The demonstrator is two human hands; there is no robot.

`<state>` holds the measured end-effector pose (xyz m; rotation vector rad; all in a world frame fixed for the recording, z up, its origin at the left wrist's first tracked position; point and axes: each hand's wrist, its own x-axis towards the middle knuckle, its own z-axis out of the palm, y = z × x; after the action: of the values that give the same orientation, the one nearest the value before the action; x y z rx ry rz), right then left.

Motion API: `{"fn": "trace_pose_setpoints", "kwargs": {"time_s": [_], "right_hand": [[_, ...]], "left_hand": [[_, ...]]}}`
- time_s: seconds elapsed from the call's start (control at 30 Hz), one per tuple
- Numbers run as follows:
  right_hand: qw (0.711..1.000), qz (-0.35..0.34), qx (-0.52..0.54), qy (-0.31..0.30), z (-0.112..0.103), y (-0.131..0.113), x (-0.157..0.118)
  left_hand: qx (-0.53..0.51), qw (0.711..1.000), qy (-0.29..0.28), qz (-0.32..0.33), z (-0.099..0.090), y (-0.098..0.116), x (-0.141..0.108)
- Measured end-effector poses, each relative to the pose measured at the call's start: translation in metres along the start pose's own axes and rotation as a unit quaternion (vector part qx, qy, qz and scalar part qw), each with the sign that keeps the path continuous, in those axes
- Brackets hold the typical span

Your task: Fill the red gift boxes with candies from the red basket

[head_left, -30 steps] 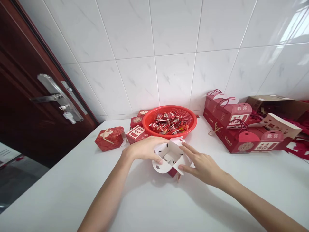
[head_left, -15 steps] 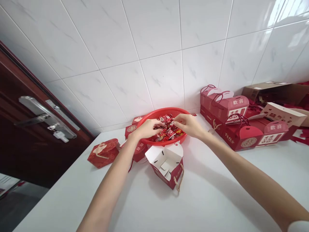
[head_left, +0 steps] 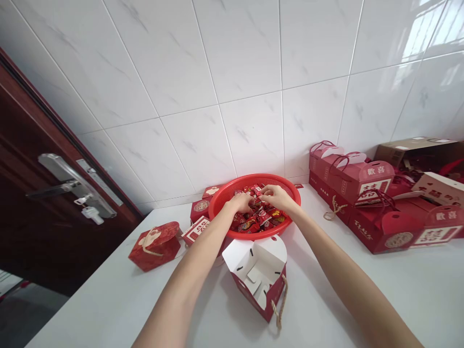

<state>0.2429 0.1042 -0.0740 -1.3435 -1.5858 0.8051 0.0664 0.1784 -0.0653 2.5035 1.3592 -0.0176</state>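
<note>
A red plastic basket (head_left: pixel 221 220) holds many wrapped candies (head_left: pixel 259 217), mostly red. Inside it, my left hand (head_left: pixel 242 203) is bent down into the candies with curled fingers; what its fingertips hold, if anything, is hidden. My right hand (head_left: pixel 274 196) is at the basket's right side, its thumb and fingertips pinched together over the candies; anything between them is too small to name. Just in front of the basket stands an open red box (head_left: pixel 259 275) with a white inside and a rope handle, with no candy visible in it.
A closed red box (head_left: pixel 155 245) stands at the left, with more red boxes (head_left: pixel 200 207) beside the basket. Several red gift boxes (head_left: pixel 348 179) are stacked at the right, near a cardboard carton (head_left: pixel 416 144). A dark door (head_left: pixel 54 227) is at the left, a tiled wall behind.
The view has shifted, so the basket and boxes appear lower. My left hand has moved deeper into the candies, towards the middle of the basket. My right hand stays over the candies.
</note>
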Motion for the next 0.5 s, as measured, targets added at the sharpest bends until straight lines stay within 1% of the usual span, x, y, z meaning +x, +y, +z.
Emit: {"fn": "trace_pose_setpoints", "kwargs": {"time_s": [0.17, 0.3, 0.4, 0.5], "right_hand": [[0.999, 0.033, 0.029, 0.006, 0.001, 0.005, -0.001], [0.997, 0.05, 0.063, 0.016, 0.003, 0.011, -0.001], [0.995, 0.045, 0.087, 0.013, 0.005, 0.012, 0.0], [0.994, 0.029, 0.105, 0.004, 0.006, 0.011, 0.001]], "left_hand": [[-0.103, 0.993, 0.042, 0.044, -0.005, 0.005, -0.01], [-0.202, 0.971, 0.078, 0.096, -0.005, 0.008, -0.016], [-0.253, 0.954, 0.106, 0.12, -0.002, 0.009, -0.017], [-0.275, 0.944, 0.126, 0.133, 0.0, 0.008, -0.016]]}}
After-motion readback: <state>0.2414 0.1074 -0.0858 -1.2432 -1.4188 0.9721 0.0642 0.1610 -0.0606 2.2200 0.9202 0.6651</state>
